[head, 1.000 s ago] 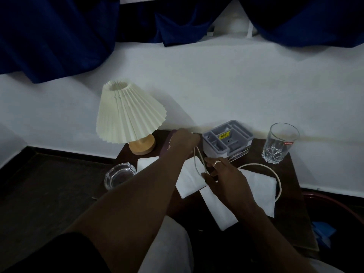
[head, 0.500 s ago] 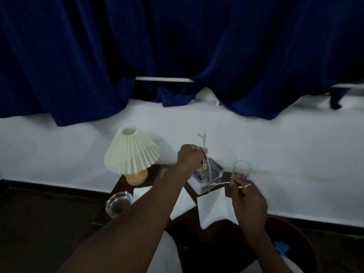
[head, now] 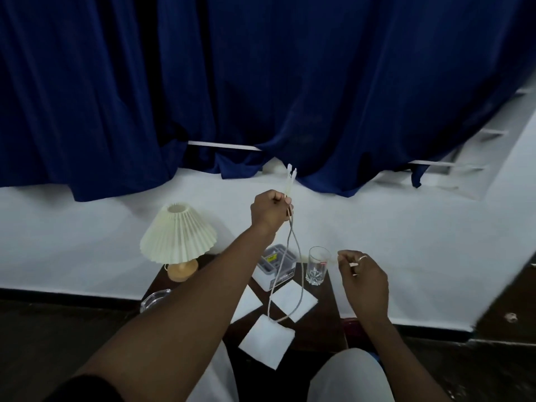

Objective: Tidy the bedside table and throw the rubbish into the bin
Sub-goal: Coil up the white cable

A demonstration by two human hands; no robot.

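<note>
My left hand is raised above the bedside table and shut on a white cable. Both plug ends stick up out of the fist. The cable hangs down in a long loop whose bottom reaches a white tissue at the table's front edge. Two more tissues lie flat on the dark table top, one partly hidden by my left forearm. My right hand hovers to the right of the glass with its fingers loosely apart, holding nothing.
On the table stand a pleated cream lamp, a glass ashtray, a grey organiser box and a drinking glass. A red bin rim shows just right of the table. Blue curtains hang behind.
My left hand has lifted the cable off the table and higher. My right hand has let go of the cable and moved right. The view has tilted up.
</note>
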